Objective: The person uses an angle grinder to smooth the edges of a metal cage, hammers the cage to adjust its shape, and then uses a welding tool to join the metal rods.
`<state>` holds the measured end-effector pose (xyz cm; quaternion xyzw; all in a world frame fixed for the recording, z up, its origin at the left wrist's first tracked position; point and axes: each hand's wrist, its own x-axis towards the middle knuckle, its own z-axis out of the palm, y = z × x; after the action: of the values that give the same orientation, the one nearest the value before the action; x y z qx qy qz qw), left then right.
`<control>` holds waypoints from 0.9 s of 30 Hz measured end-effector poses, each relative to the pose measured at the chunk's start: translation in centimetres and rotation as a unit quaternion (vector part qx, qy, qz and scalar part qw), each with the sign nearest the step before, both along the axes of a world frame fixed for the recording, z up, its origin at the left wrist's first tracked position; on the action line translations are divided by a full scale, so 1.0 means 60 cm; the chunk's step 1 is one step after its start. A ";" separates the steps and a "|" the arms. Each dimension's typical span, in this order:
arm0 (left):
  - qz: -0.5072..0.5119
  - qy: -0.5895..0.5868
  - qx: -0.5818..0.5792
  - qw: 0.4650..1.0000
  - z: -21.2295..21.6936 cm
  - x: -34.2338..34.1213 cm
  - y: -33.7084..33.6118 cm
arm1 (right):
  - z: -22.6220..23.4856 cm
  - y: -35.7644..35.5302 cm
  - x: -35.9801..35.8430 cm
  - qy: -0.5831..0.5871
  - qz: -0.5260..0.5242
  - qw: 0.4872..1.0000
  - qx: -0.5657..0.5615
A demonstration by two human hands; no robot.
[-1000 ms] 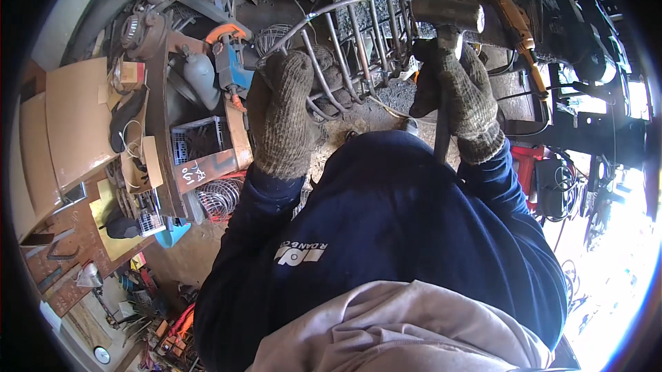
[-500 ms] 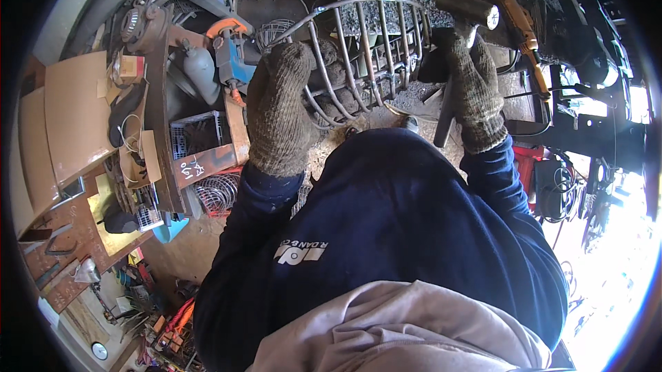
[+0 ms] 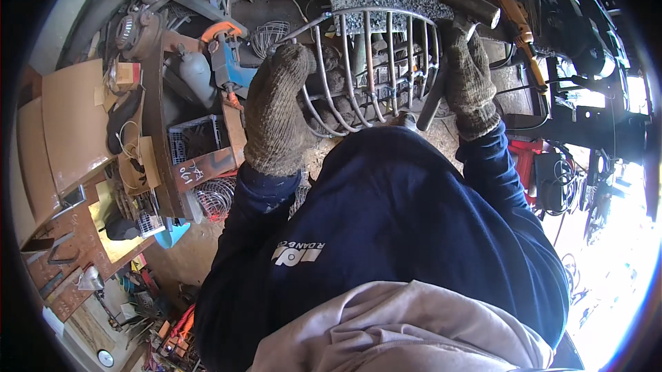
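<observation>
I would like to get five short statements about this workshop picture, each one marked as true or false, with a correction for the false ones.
1. The left hand grips the barred metal rack. True.
2. The right hand is empty. False: it holds a hammer.
3. Both hands wear knitted gloves. True.
4. The grey cylinder is to the right of the rack. False: it is to the left.
5. A yellow-orange grinder lies to the right of the hammer's head. True.
</observation>
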<state>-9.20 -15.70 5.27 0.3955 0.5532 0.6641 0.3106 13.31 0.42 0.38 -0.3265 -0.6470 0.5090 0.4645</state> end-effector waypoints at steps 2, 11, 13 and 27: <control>0.006 -0.063 -0.048 0.997 -0.007 -0.005 0.001 | -0.009 0.003 0.005 -0.010 0.006 1.000 -0.006; -0.044 0.249 0.065 0.965 0.030 -0.012 0.002 | -0.037 0.004 0.010 -0.118 -0.032 0.992 0.044; -0.069 0.023 -0.015 0.997 0.055 0.011 0.002 | -0.045 0.008 0.009 -0.132 -0.046 0.989 0.053; -0.113 -0.282 -0.117 0.946 0.064 0.018 0.016 | -0.025 0.010 -0.008 -0.047 -0.052 0.971 -0.227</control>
<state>-8.10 -14.76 9.11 0.2132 0.4685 0.6399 0.5705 12.84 1.04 -1.10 -0.4799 -0.5177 0.6018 0.3737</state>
